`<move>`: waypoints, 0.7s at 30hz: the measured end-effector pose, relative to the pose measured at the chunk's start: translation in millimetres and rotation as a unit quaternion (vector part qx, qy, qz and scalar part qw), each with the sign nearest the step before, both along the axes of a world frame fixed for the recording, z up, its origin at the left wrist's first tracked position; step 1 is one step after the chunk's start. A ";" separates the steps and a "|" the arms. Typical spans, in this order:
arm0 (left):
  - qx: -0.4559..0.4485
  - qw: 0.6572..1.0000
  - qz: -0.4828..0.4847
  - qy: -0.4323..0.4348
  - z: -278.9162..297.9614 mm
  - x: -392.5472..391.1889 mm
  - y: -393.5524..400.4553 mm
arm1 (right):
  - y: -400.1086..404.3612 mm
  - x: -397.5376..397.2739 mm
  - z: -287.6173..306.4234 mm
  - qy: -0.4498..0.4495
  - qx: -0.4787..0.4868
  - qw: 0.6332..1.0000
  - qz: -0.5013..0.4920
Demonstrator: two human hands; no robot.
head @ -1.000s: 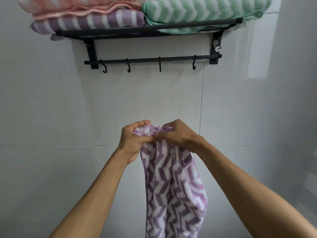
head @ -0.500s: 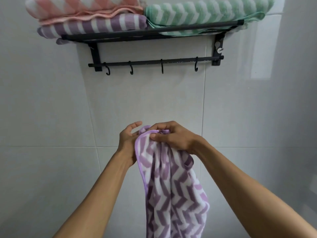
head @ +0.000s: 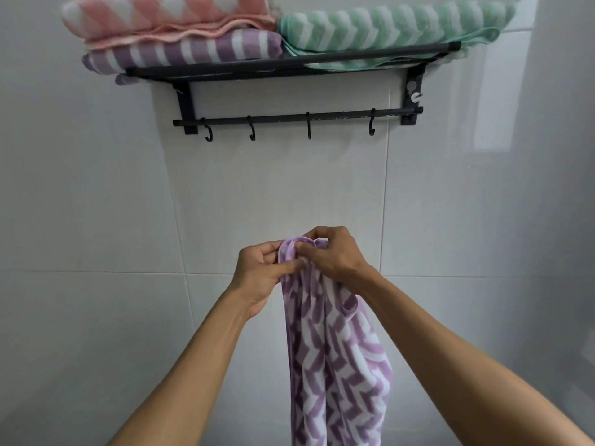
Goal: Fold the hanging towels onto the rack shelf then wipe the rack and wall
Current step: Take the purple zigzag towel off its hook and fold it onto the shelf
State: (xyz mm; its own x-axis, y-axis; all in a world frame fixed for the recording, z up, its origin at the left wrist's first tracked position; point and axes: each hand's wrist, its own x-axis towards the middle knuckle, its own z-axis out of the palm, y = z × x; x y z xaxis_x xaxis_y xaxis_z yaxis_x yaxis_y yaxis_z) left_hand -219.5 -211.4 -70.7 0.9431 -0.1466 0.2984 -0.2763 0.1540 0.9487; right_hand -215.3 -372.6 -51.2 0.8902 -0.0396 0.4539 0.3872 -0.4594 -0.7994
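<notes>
The purple towel (head: pixel 335 355) hangs in front of the wall (head: pixel 96 204) well below the rack (head: pixel 289 64), with the left hand (head: pixel 260 272) and right hand (head: pixel 335 255) both pinching its bunched top edge close together, so I'd say it's either the last one to fold or the wiping cloth. Three folded towels already sit on the shelf: pink (head: pixel 161 17) on a purple one (head: pixel 193 53), green (head: pixel 386 27) beside them. The hooks (head: pixel 252 132) hang bare, so folding looks basically done; no sign of wiping yet.

One head-worn camera is looking forward and slightly up at the white tiled wall (head: pixel 112 194), standing close, taking in the black metal wall rack (head: pixel 289 64) overhead.
</notes>
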 end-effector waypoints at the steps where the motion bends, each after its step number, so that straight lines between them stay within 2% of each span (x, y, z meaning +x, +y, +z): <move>1: 0.022 0.999 0.038 -0.013 0.3 2.6 -0.6 | -2.5 -1.2 1.9 0.008 -0.002 1.000 0.012; 3: 0.042 0.994 0.096 -0.032 2.8 9.9 2.5 | -13.5 -3.1 6.2 0.031 -0.020 0.998 0.043; 7: 0.049 0.979 0.190 -0.061 11.5 28.8 36.4 | -57.4 -10.5 16.0 0.082 -0.160 0.982 0.062; 10: 0.102 0.964 0.239 -0.062 10.3 43.3 71.4 | -88.8 -16.2 22.3 0.093 -0.230 0.965 0.080; 12: 0.121 0.958 0.254 -0.053 6.5 48.9 81.6 | -100.7 -18.2 25.1 0.096 -0.322 0.940 0.056; 15: 0.117 0.952 0.278 -0.045 6.0 50.8 83.9 | -104.1 -19.5 17.7 0.115 -0.474 0.873 0.015; 17: 0.118 0.949 0.290 -0.039 10.8 49.5 88.6 | -99.3 -22.1 5.9 0.149 -0.520 0.841 -0.006; 19: 0.134 0.943 0.301 -0.041 16.3 48.4 96.3 | -93.9 -24.4 -7.5 0.177 -0.530 0.829 -0.028; 21: 0.151 0.934 0.320 -0.048 21.8 47.8 104.7 | -93.8 -24.5 -11.9 0.163 -0.549 0.819 -0.037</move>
